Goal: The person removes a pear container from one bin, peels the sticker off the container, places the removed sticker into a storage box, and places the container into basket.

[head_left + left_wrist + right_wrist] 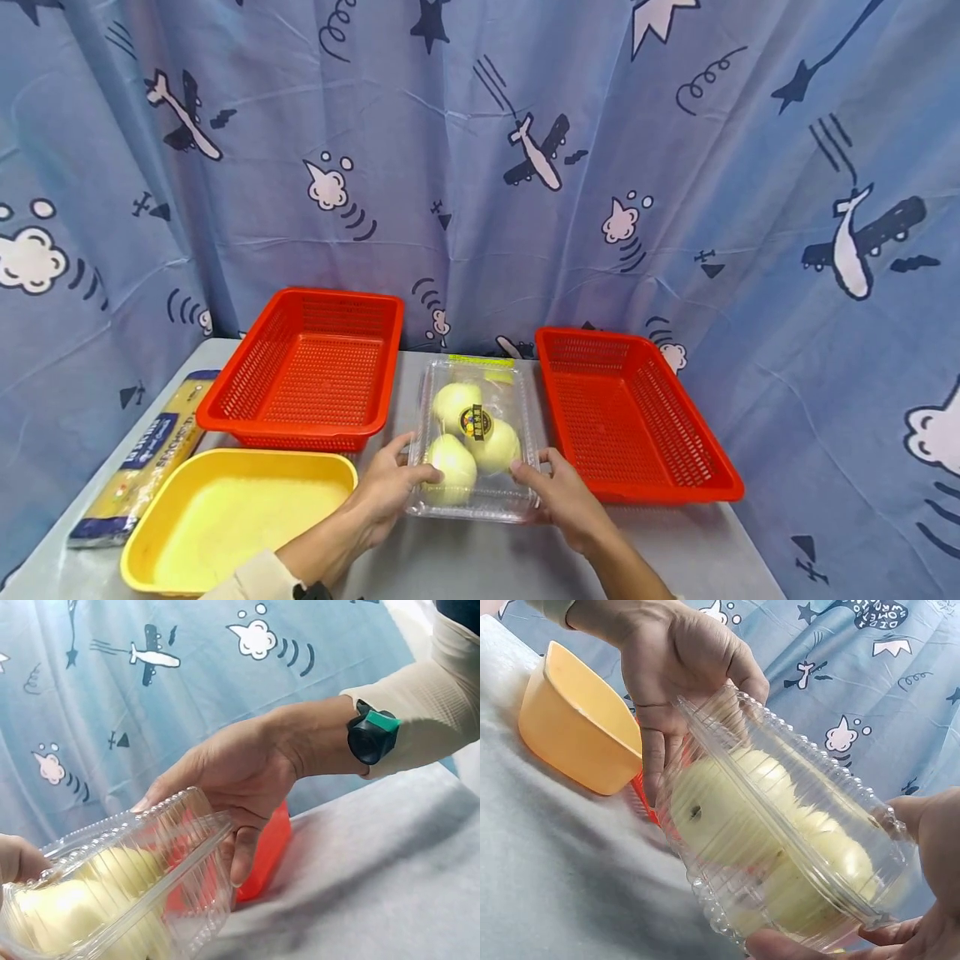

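A clear plastic clamshell box (480, 433) with three pale yellow round fruits or bulbs inside sits between two red baskets. My left hand (386, 487) grips its near left corner, thumb on the lid. My right hand (562, 496) grips the near right corner the same way. In the right wrist view the box (780, 832) fills the middle, with the left hand (682, 667) on its far side and right hand fingers (930, 847) at its near end. The left wrist view shows the right hand (232, 772) clasping the box (120, 885).
A red basket (307, 375) stands at the back left and another red basket (637, 425) on the right. A yellow tray (225, 517) lies near the front left, a long pasta packet (142, 458) beside it. A blue patterned curtain hangs behind the grey table (480, 558).
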Demonstrator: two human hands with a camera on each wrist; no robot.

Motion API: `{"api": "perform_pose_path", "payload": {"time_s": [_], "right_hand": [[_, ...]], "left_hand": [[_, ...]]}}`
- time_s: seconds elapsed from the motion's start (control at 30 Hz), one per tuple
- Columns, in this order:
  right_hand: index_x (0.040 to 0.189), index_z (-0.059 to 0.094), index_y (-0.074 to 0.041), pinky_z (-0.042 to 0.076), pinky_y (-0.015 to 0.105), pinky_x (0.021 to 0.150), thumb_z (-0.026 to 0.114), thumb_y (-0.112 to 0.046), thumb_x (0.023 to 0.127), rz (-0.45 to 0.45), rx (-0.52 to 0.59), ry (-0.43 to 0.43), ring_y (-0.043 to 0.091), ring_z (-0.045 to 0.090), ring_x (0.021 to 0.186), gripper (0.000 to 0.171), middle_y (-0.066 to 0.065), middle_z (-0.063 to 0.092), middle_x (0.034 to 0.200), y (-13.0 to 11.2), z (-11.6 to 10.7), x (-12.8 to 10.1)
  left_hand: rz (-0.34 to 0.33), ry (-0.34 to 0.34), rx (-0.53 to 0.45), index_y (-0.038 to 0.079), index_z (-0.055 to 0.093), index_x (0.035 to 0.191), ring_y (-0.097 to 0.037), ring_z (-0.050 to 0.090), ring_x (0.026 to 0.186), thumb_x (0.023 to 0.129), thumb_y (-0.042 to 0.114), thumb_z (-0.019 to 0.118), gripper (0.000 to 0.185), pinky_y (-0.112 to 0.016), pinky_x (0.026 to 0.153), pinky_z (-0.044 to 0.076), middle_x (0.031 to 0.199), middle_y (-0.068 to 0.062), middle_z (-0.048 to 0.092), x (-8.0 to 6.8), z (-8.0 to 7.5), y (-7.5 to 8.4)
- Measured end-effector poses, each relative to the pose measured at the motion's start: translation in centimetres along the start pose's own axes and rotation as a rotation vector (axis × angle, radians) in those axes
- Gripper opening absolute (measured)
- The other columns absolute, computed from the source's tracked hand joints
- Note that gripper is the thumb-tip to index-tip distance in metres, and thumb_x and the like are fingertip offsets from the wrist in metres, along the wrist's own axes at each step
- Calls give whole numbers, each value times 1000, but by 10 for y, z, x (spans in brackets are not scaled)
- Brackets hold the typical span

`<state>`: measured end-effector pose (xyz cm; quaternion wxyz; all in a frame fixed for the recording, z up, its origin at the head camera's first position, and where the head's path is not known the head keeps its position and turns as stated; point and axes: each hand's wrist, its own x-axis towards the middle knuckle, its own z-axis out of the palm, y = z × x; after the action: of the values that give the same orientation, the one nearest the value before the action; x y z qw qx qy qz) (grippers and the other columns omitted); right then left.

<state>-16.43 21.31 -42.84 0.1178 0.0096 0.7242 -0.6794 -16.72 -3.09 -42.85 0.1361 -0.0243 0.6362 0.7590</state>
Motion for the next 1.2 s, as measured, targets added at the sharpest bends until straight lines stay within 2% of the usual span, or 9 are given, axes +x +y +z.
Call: {"api": "perform_pose_path", "payload": {"time_s": [0.27, 0.53, 0.83, 1.2], "right_hand": [[114, 40, 5, 56, 41, 59, 65, -25, 93, 5, 15, 5, 28, 64, 76, 44, 21, 58, 100, 14, 3, 3], [108, 43, 3, 56, 42, 59, 65, -24, 93, 16, 21, -8, 29, 65, 76, 38, 19, 62, 94, 25, 3, 4], [109, 44, 3, 56, 39, 54, 66, -25, 92, 27, 16, 11, 27, 64, 70, 39, 16, 63, 89, 32, 6, 3], [111, 41, 4, 54, 35, 51, 68, -26, 90, 28, 11, 17, 23, 63, 63, 46, 17, 63, 84, 40, 8, -4]], "left_hand": [[-13, 7, 4, -5, 20, 149, -35, 50, 107, 75, 1, 69, 89, -45, 86, 48, 123, -29, 41, 3, -3, -13], [-31, 1, -34, -8, 17, 148, -33, 54, 100, 75, -1, 68, 88, -40, 81, 52, 123, -31, 40, 4, -6, -25], [-22, 10, -20, -7, 19, 148, -29, 55, 92, 75, -1, 68, 87, -36, 74, 52, 119, -28, 43, 2, -8, -34], [-20, -10, -19, -8, 17, 148, -29, 56, 93, 75, -3, 68, 89, -38, 76, 52, 125, -29, 42, -3, -9, -43]]}}
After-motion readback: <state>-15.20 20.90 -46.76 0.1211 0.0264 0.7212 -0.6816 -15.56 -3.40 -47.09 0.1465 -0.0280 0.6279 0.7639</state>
